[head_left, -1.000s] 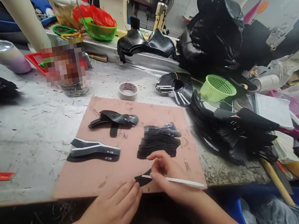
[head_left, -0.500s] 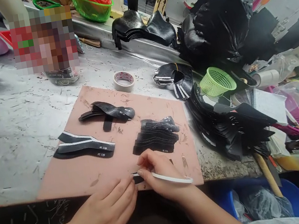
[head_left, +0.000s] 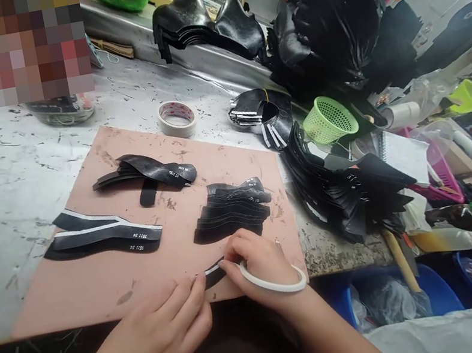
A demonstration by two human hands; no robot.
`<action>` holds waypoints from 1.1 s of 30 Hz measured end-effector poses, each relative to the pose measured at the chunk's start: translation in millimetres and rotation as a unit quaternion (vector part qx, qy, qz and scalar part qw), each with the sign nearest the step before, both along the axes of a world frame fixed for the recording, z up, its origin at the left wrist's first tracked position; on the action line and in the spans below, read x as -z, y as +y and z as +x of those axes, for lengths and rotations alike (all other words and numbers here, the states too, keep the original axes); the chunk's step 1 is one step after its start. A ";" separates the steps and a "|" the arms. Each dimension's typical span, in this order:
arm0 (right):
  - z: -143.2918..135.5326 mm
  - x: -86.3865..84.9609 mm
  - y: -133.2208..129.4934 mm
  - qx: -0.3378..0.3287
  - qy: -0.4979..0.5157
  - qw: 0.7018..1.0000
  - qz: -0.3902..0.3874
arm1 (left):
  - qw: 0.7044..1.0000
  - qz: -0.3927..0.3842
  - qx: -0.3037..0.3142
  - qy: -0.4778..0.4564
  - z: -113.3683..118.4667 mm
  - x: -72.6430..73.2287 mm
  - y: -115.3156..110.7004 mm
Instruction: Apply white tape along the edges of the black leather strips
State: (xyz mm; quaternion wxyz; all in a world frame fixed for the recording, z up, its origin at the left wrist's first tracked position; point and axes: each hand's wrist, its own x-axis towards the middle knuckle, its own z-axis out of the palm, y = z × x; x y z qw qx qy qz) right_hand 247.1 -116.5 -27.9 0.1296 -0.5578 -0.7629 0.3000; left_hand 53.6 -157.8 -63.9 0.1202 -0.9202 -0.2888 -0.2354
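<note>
Between my two hands lies a small black strip [head_left: 215, 275] with a white line of tape along it, near the front edge of the pink board [head_left: 144, 278]. My left hand [head_left: 174, 318] pinches its left end. My right hand [head_left: 256, 264] grips the other end with thumb and finger, and a narrow white tape roll [head_left: 278, 286] hangs around that hand. Just beyond sits a stack of black pieces [head_left: 233, 210]. Two black pieces with white strips [head_left: 104, 233] rest at the board's left, and more black pieces [head_left: 144, 174] lie crossed behind them.
A wide tape roll [head_left: 177, 118] stands behind the board. To the right are a large black pile [head_left: 348, 193] and a green basket [head_left: 329, 119]. Blue bins [head_left: 438, 287] sit below the table edge. A blurred patch covers the upper left.
The view has shifted, so the board and pieces appear further left. More of the black strip shows between my hands, and the narrow tape roll looks rounder and more open.
</note>
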 end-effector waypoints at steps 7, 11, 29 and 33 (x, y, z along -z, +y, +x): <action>0.2 -3.6 1.8 -0.020 -0.059 0.998 0.031 | 0.999 0.007 0.014 0.033 7.9 1.7 3.6; 6.2 -5.7 6.5 -0.002 -0.036 0.999 0.000 | 0.998 0.038 0.024 0.041 17.5 -0.3 9.4; 17.5 -0.3 0.6 0.018 -0.062 0.997 0.052 | 0.999 0.007 0.017 0.029 32.5 5.3 15.9; 13.7 6.1 -8.3 0.009 -0.104 0.989 0.104 | 0.999 -0.012 0.011 0.029 34.2 1.9 14.3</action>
